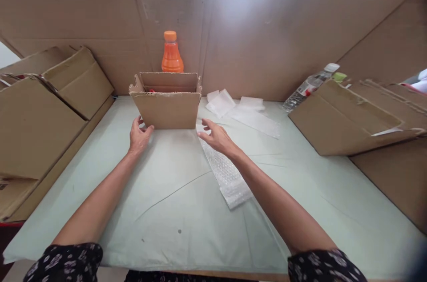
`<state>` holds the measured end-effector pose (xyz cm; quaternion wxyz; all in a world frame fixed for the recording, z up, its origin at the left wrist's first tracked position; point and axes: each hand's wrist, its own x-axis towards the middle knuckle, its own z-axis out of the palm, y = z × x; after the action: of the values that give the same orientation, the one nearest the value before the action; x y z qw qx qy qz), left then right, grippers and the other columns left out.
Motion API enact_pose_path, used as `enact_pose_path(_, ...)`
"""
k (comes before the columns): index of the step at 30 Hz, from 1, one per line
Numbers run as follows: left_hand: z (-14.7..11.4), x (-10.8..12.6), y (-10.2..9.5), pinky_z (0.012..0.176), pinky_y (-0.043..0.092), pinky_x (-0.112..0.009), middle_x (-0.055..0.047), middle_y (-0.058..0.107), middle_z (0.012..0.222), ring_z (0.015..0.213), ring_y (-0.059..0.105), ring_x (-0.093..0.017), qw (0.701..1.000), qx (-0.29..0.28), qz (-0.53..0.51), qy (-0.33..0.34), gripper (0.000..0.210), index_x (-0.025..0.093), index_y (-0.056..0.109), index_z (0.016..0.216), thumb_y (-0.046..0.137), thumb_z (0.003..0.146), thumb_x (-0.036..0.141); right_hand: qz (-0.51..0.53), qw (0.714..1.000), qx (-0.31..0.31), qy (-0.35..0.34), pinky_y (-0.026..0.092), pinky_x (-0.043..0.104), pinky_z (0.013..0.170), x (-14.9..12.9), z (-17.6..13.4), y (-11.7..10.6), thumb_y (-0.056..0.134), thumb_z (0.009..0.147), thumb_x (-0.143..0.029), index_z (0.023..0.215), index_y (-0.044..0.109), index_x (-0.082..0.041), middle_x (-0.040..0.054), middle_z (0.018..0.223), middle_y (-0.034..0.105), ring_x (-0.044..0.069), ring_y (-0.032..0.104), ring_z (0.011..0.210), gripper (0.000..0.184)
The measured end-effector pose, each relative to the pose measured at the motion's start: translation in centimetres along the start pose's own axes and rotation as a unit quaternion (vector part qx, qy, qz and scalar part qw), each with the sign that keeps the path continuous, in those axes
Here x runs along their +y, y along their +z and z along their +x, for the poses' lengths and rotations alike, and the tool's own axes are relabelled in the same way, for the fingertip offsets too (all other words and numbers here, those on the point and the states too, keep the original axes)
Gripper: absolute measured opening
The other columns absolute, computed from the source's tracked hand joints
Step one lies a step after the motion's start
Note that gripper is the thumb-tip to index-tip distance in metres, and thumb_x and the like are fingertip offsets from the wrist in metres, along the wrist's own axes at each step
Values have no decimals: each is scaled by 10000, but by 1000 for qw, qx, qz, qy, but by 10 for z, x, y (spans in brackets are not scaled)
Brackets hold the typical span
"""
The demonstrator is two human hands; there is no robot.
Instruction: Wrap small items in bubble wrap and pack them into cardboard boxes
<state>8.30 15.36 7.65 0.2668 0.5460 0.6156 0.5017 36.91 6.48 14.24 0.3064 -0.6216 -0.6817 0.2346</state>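
Note:
A small open-topped cardboard box (168, 110) stands toward the back of the table, with a bit of something red showing inside. At its lower left corner is my left hand (139, 136), thumb and fingers apart; whether it touches the cardboard I cannot tell. My right hand (216, 136) is just off the lower right corner, fingers spread and nothing held. Beneath that hand and forearm lies a strip of bubble wrap (227, 175). An orange bottle (172, 53) rises behind the box, its lower part hidden.
Clear plastic bags (247, 110) lie at the back centre of the pale green cloth (160, 211). A tilted water bottle (310, 86) leans beside cardboard boxes (347, 117) on the right. More cardboard boxes (36, 126) fill the left side. A tall cardboard wall (267, 28) closes the back.

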Motion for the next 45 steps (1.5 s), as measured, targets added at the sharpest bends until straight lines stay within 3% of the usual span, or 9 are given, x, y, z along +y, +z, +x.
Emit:
enact_pose_path(5, 18, -8, 23, 717, 521, -287, -73, 670, 1069, 697, 622, -133, 1000, 10, -10, -8, 683, 168, 493, 1360, 713, 728, 304, 18, 999, 28, -5, 536, 451, 958, 15, 69, 31, 516, 879, -238, 1294, 618, -164, 108, 1216, 726, 267, 697, 1032, 434)
enact_pose_path(9, 29, -11, 27, 711, 529, -293, -95, 654, 1130, 719, 640, -140, 999, -8, -23, -29, 811, 170, 374, 1464, 716, 737, 285, 37, 999, 27, -9, 508, 466, 1030, 26, 72, 30, 459, 899, -231, 1380, 570, -164, 119, 1321, 679, 258, 672, 1124, 498)
enact_pose_path(12, 19, -7, 13, 767, 551, -338, -149, 613, 1237, 787, 659, -164, 999, -15, 1, -32, 817, 143, 320, 1501, 672, 776, 274, 37, 999, 32, -5, 511, 481, 1036, 37, 37, 8, 480, 913, -266, 1386, 577, -179, 133, 1386, 639, 265, 644, 1200, 490)
enact_pose_path(15, -27, 1, -13, 882, 552, -420, -187, 561, 1343, 954, 659, -229, 991, -38, 102, 82, 766, 142, 354, 1498, 642, 799, 268, -5, 1000, 24, -10, 511, 488, 1043, 52, -28, -24, 495, 932, -296, 1269, 670, -236, 91, 1357, 666, 270, 627, 1238, 384)
enact_pose_path(18, -100, 12, -33, 1054, 481, -500, -140, 620, 1305, 1196, 592, -296, 932, -192, 163, 261, 543, 204, 522, 1382, 597, 845, 238, -50, 998, 27, 23, 553, 471, 978, 68, -100, -43, 503, 942, -333, 1167, 718, -280, 59, 1317, 692, 279, 623, 1247, 315)
enact_pose_path(22, -184, 38, -15, 1158, 390, -552, -173, 511, 1494, 1422, 424, -354, 832, -404, 149, 351, 608, 183, 507, 1409, 662, 832, 294, -51, 997, 52, 40, 539, 467, 994, 74, -163, -33, 485, 953, -352, 1108, 730, -250, 82, 1247, 724, 270, 664, 1172, 308)
enact_pose_path(25, -215, 59, 16, 1163, 376, -584, -214, 506, 1487, 1434, 406, -383, 828, -450, 125, 309, 815, 135, 403, 1482, 722, 791, 427, -63, 996, 59, 16, 521, 447, 997, 61, -186, -16, 445, 997, -391, 1165, 702, -230, 93, 1209, 734, 253, 672, 1128, 347)
enact_pose_path(34, -232, 70, 14, 1126, 415, -580, -149, 548, 1449, 1372, 476, -322, 801, -486, 56, 344, 861, 245, 229, 1568, 603, 796, 180, -337, 939, 30, -56, 413, 424, 731, 13, -230, 7, 622, 904, -234, 1012, 674, -190, 112, 969, 711, 276, 581, 854, 127)
enact_pose_path(45, -235, 65, -34, 1182, 322, -618, -149, 517, 1489, 1413, 422, -335, 794, -495, 98, 338, 988, 258, 92, 1612, 634, 789, 182, -195, 974, 60, -102, 485, 445, 875, 2, -255, 21, 634, 934, -239, 1051, 644, -209, 120, 1236, 682, 291, 612, 1109, 122)
